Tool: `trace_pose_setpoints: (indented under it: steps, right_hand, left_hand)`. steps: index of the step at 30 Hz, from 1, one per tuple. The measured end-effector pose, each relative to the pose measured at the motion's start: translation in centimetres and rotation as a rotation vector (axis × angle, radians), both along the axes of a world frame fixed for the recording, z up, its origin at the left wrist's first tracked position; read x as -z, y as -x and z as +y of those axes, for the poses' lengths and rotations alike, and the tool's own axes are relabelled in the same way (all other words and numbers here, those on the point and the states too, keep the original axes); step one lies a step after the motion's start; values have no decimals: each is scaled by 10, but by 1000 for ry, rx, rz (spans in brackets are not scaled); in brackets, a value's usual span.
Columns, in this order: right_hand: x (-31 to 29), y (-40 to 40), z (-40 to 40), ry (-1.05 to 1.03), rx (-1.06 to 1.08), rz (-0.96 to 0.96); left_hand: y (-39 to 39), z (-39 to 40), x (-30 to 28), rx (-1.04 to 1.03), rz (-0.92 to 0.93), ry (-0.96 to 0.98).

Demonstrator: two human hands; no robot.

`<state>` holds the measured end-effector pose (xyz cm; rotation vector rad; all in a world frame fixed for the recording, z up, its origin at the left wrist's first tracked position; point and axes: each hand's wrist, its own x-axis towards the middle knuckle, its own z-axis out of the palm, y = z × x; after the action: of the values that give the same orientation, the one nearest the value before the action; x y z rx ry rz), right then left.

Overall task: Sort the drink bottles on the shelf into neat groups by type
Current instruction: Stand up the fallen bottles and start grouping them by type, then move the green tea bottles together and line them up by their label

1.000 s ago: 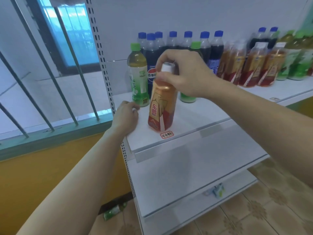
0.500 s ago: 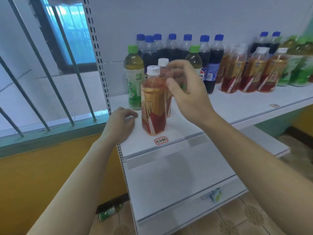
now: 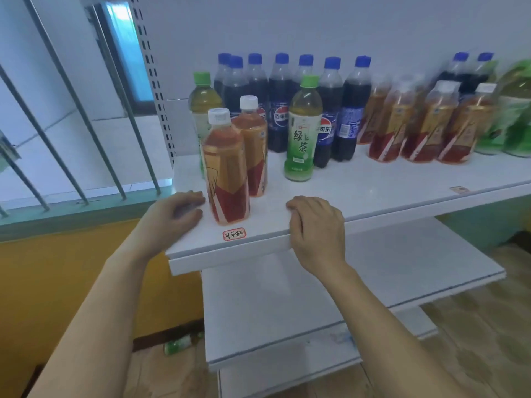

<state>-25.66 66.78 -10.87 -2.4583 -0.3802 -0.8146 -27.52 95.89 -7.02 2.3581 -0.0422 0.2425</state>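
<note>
From my remote seat the biggest thing I see is the white shelf (image 3: 373, 191), a smooth flat board with a squared front lip, with more white boards stepped below it. Along its back stands a row of dark cola bottles (image 3: 304, 110), round clear plastic with blue caps. To the right of them is a group of red tea bottles (image 3: 425, 124) with gold and red wrappers and white caps, blurred at that edge. A green tea bottle (image 3: 302, 133) with a green cap stands alone in front of the colas, and another green-capped bottle (image 3: 202, 107) sits at the far left. Two more red-and-gold bottles (image 3: 227, 168) stand together near the front left corner, upright and just beside each other. My left hand (image 3: 172, 216) rests on that corner, its fingers (image 3: 192, 196) loosely curled and holding nothing, tips just beside the nearer bottle's base. My right hand (image 3: 316, 225) lies over the front lip, its fingers (image 3: 298, 208) bent down onto the board, gripping no bottle. A small red-bordered label (image 3: 234, 234) is stuck between the hands.
</note>
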Motion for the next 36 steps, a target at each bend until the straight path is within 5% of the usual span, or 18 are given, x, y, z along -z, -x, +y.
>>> trace_pose_setpoints:
  steps: [10, 14, 16, 19, 23, 26, 28, 31, 36]
  right_hand:
    - [-3, 0, -27, 5, -235, 78]
    - [-49, -23, -37, -226, -303, 213]
    - [-90, -53, -35, -288, -268, 1]
    - [-160, -107, -19, -160, -208, -237]
    - [-193, -155, -16, 152, -125, 13]
    - [-184, -153, -23, -29, -210, 19]
    - [-181, -142, -31, -128, -258, -48]
    - [-171, -118, -46, -272, -334, -103]
    - [-142, -87, -90, -626, -306, -82]
  left_hand:
    - [26, -29, -4, -44, 97, -170]
    - [38, -58, 12, -365, -124, -314]
    - [44, -71, 21, -481, -214, -340]
    - [44, -82, 30, -597, -334, -351]
    - [44, -91, 33, -710, -463, -295]
    - [49, -110, 41, -692, -727, -266]
    - [46, -141, 42, -472, -845, -193]
    - [26, -192, 29, -102, -590, -179]
    - [-33, -232, -2, -238, -136, -196]
